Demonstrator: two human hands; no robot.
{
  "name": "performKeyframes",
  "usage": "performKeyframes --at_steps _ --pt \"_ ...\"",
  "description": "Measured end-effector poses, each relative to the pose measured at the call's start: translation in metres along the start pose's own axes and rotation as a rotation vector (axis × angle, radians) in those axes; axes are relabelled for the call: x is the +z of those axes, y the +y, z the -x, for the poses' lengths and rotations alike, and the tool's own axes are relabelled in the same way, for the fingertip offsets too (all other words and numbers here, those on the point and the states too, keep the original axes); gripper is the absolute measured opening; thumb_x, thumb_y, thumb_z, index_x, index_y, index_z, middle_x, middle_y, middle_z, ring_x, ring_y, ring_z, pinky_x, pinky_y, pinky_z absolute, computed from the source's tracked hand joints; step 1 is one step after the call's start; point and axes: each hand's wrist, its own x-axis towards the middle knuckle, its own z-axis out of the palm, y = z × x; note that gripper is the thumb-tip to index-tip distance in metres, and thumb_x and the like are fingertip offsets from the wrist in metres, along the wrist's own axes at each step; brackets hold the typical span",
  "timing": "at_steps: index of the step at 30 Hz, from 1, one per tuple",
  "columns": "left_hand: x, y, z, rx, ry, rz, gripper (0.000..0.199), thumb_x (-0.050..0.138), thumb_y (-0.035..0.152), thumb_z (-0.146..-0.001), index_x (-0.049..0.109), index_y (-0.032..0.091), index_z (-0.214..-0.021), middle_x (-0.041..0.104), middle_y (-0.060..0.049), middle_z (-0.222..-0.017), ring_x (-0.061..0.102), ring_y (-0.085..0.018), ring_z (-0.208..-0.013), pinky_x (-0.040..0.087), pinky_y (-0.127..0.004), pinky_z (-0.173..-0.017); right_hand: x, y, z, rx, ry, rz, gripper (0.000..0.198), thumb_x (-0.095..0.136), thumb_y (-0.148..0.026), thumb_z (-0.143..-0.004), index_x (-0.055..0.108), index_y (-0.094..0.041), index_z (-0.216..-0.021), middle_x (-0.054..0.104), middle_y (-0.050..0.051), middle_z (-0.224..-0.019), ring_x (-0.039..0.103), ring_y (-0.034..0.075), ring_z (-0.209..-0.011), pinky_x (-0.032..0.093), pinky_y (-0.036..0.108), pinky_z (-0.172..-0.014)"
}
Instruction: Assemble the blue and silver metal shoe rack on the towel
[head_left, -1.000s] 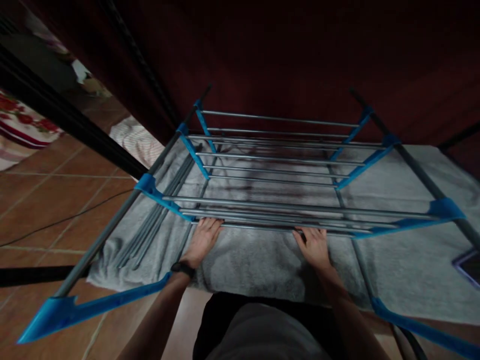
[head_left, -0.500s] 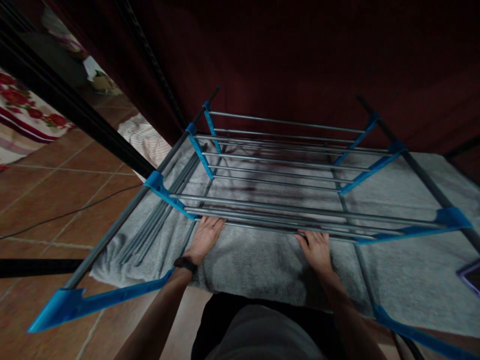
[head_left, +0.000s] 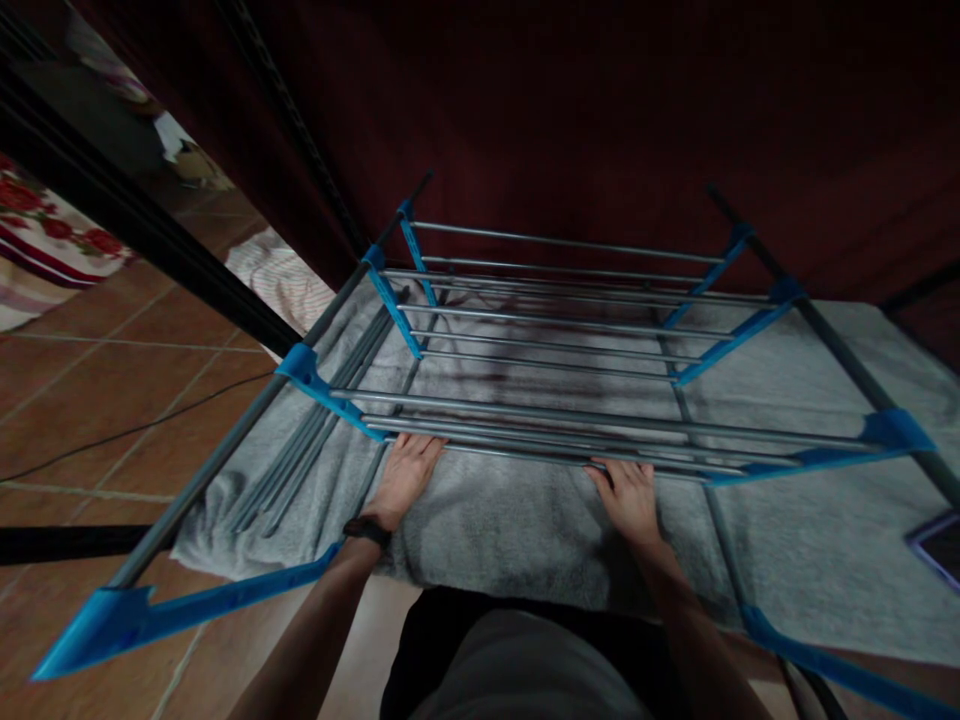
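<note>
A rack of grey metal tubes with blue plastic brackets [head_left: 304,370] lies on its side in front of me. Several thin rods cross between its two long side tubes. My left hand [head_left: 407,475] is closed over the left end of the lowest near rod [head_left: 517,455], close to a blue bracket. Farther right, my right hand [head_left: 628,498] grips the same rod, thumb and fingers around it. The fingertips of both hands are partly hidden behind the rod. A dark band circles my left wrist.
Several loose grey rods [head_left: 322,415] lie on the grey blanket [head_left: 817,540] at left. A phone-like dark device [head_left: 941,548] rests at the right edge. Dark red cloth [head_left: 570,120] hangs behind the rack. A black bar and a cable cross the tiled floor [head_left: 97,410].
Both hands keep their hold on the rod. The whole scene sits slightly farther left in view, from a small camera shift; the rack looks otherwise unmoved.
</note>
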Motion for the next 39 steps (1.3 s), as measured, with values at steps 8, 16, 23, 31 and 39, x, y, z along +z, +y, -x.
performKeyframes --at_steps 8,16,23,31,39 --pt "-0.001 -0.001 0.001 -0.006 -0.01 -0.005 0.032 0.046 0.023 -0.104 0.071 0.021 -0.124 0.077 -0.009 -0.11 0.068 -0.028 -0.11 0.047 -0.046 -0.103 0.002 0.0 0.0 0.01 0.02 -0.013 0.036 0.049 -0.046 -0.108 0.073 -0.021 -0.101 0.079 0.007 -0.097 0.069 0.025 -0.088 0.036 0.039 -0.087" --pt "-0.002 0.0 -0.001 -0.038 -0.034 -0.019 0.033 0.042 0.025 -0.105 0.071 0.021 -0.12 0.077 -0.01 -0.111 0.067 -0.029 -0.112 0.045 -0.046 -0.105 0.004 0.001 0.0 -0.008 0.017 -0.007 0.033 0.051 -0.043 -0.107 0.074 -0.021 -0.101 0.079 0.007 -0.096 0.069 0.025 -0.087 0.035 0.039 -0.085" --pt "0.003 -0.009 -0.001 0.025 -0.004 -0.038 0.036 0.038 0.028 -0.105 0.071 0.019 -0.117 0.078 -0.012 -0.11 0.069 -0.03 -0.108 0.047 -0.047 -0.101 0.003 -0.006 -0.004 0.034 0.033 -0.001 0.029 0.052 -0.04 -0.107 0.074 -0.023 -0.098 0.079 0.005 -0.096 0.069 0.024 -0.09 0.037 0.039 -0.088" --pt "-0.003 -0.011 -0.006 0.044 -0.033 0.004 0.036 0.04 0.028 -0.102 0.07 0.021 -0.121 0.076 -0.015 -0.116 0.069 -0.037 -0.111 0.048 -0.053 -0.099 0.005 -0.007 -0.007 0.06 0.033 -0.016 0.023 0.059 -0.04 -0.105 0.074 -0.024 -0.099 0.079 0.004 -0.097 0.069 0.023 -0.095 0.038 0.038 -0.094" --pt "-0.002 -0.01 -0.006 0.029 0.009 -0.008 0.034 0.039 0.032 -0.102 0.068 0.027 -0.12 0.077 -0.01 -0.111 0.07 -0.034 -0.105 0.051 -0.052 -0.097 0.005 -0.007 -0.007 0.057 0.019 0.001 0.019 0.062 -0.038 -0.104 0.075 -0.024 -0.1 0.079 0.004 -0.098 0.069 0.023 -0.095 0.037 0.038 -0.096"
